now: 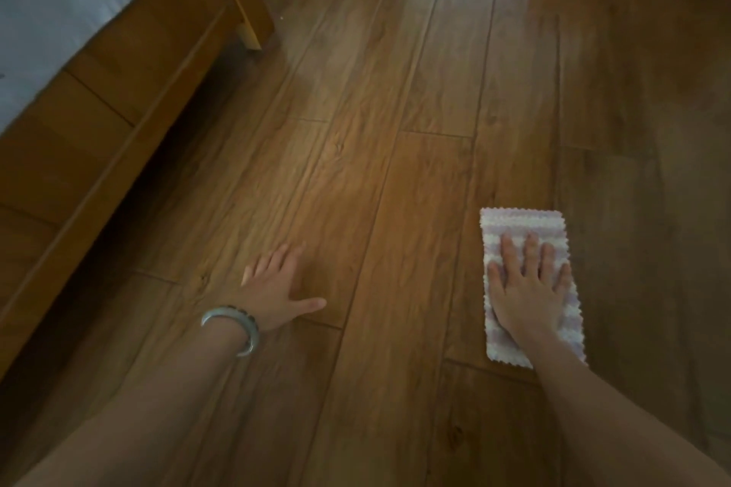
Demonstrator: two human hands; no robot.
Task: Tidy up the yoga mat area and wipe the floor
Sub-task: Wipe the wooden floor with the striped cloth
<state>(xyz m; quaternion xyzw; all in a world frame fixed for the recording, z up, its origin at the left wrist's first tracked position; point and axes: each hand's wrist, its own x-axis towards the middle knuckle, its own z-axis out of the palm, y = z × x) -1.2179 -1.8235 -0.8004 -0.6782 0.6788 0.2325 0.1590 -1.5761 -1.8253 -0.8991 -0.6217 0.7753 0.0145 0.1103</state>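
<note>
The right hand (528, 287) presses spread fingers on the cloth (528, 281) to wipe the floor (395, 111), while the left hand (277, 287) lies flat for support.

Floor (395, 170): brown wood-grain planks. Directly on it: pink-and-white striped cloth (522, 223), spread flat, right; left grip (277, 285), palm down, fingers straight; wooden bed frame (158, 59), upper left.
</note>
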